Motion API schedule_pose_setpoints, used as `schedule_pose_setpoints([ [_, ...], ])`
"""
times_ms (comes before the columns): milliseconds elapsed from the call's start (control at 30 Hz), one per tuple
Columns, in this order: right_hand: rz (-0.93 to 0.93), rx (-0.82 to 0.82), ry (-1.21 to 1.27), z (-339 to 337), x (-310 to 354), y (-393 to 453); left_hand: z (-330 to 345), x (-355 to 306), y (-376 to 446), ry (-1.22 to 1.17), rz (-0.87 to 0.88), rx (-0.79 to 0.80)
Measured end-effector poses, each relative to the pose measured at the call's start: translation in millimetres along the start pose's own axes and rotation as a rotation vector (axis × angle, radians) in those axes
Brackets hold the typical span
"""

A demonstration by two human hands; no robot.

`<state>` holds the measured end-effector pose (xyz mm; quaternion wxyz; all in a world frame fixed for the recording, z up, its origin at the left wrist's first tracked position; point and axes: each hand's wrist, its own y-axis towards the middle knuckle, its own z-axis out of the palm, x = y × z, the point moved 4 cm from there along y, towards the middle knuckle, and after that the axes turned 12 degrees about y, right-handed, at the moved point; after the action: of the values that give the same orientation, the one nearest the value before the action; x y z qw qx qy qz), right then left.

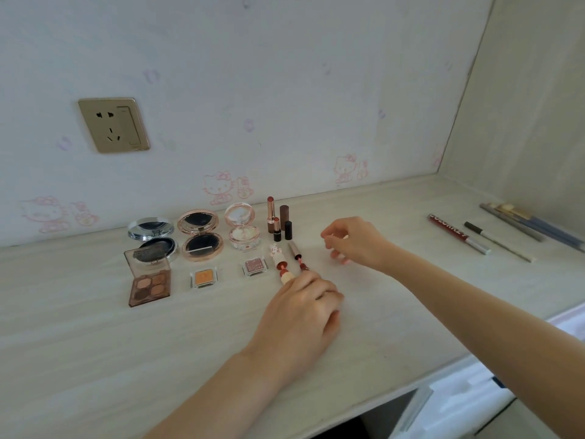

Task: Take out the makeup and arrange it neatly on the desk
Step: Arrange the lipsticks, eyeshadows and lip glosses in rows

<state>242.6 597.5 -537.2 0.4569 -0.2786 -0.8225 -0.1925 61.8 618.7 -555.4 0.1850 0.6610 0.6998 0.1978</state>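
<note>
- Currently left hand (304, 307) fingertips touch lip gloss wand (304, 267), lying on desk (95, 343) beside its tube (294, 249); grip hidden, cannot tell.
- Right hand (354, 240) hovers, loosely curled, empty.
- Wand likely light, rigid, rolls easily; take by cap end.

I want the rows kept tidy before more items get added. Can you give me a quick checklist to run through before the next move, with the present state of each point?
1. Three round open compacts in a back row: ok.
2. Brown four-pan eyeshadow palette and two small square pans in a front row: ok.
3. Upright lipsticks standing, none toppled: ok.
4. Left hand touching the two lying lip tubes; whether their near ends line up: cannot tell, fingers cover them.
5. Right hand holding nothing: cannot tell.
6. Red tube and pencils at far right joined to the rows: not ok.
</note>
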Motion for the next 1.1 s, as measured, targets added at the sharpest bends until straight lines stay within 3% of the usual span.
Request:
schedule_pose_setpoints([
  [300, -0.022, -0.121, -0.353, -90, -38, -55, 13, -6, 69, -0.016, -0.083, 0.163],
  [567, -0.001, -0.307, -0.551, -161, -83, -82, 80, -48, 146, -0.084, -0.033, 0.311],
  [800, 0.105, -0.391, -0.537, -202, -119, -77, 135, -70, 214, -0.155, -0.105, 0.309],
  [1100, 0.158, -0.415, -0.590, -197, -134, -65, 176, -65, 258, -0.250, -0.249, 0.362],
])
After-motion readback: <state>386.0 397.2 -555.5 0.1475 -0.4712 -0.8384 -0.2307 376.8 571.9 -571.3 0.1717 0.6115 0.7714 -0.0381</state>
